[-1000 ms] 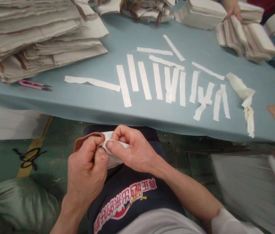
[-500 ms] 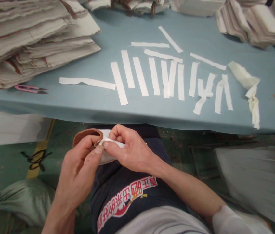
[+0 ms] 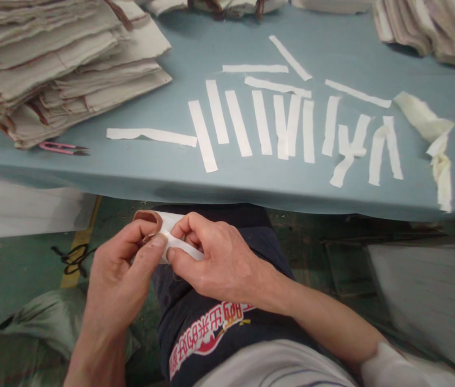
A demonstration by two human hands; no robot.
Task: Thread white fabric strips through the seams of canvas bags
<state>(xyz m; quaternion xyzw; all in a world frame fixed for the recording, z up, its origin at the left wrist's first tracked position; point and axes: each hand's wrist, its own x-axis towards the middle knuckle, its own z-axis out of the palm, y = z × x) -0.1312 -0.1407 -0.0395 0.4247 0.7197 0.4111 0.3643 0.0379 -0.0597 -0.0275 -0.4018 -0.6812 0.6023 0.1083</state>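
Observation:
Over my lap, in front of the table edge, my left hand [image 3: 120,269] is closed on a folded piece [image 3: 149,216] that is brown on one face and white on the other. Its thumb presses on a white strip [image 3: 187,248] laid against that piece. My right hand [image 3: 219,260] pinches the same strip between thumb and fingers, close to the left thumb. Both sets of fingertips nearly meet. Part of the piece is hidden behind the fingers. On the table, several more white strips [image 3: 237,123] lie spread out, some overlapping.
Stacks of layered pale sheets [image 3: 70,64] stand at the left, with more bundles [image 3: 433,27] at the far right. Pink thread snips [image 3: 64,148] lie by the left stack. A crumpled yellowish strip [image 3: 425,118] rests at the right of the blue-green table [image 3: 150,172].
My right hand has moved slightly down along the white strip, and my left thumb now presses on it. The view has shifted a little, so the table things appear further right.

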